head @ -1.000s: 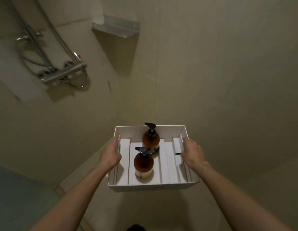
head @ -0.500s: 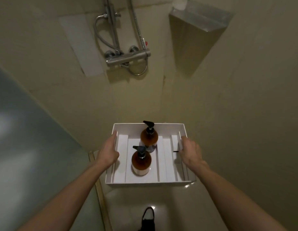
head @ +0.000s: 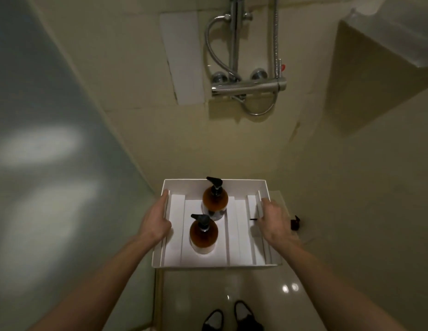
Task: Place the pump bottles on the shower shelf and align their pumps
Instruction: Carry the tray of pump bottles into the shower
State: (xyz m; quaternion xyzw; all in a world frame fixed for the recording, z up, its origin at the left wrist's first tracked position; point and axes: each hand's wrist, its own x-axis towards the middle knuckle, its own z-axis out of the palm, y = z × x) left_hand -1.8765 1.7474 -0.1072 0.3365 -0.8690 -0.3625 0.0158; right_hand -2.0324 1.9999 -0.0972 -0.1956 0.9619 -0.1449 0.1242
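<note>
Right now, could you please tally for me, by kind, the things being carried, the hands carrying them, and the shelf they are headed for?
2 bottles: far bottle, near bottle.
1 box.
2 hands: left hand, right hand, each gripping a side wall.
1 shelf.
Total: 6.

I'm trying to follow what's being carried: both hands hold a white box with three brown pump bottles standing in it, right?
Not three: the head view shows two, the near bottle and the far bottle behind it. They stand in the white box, held by the left hand and right hand.
</note>
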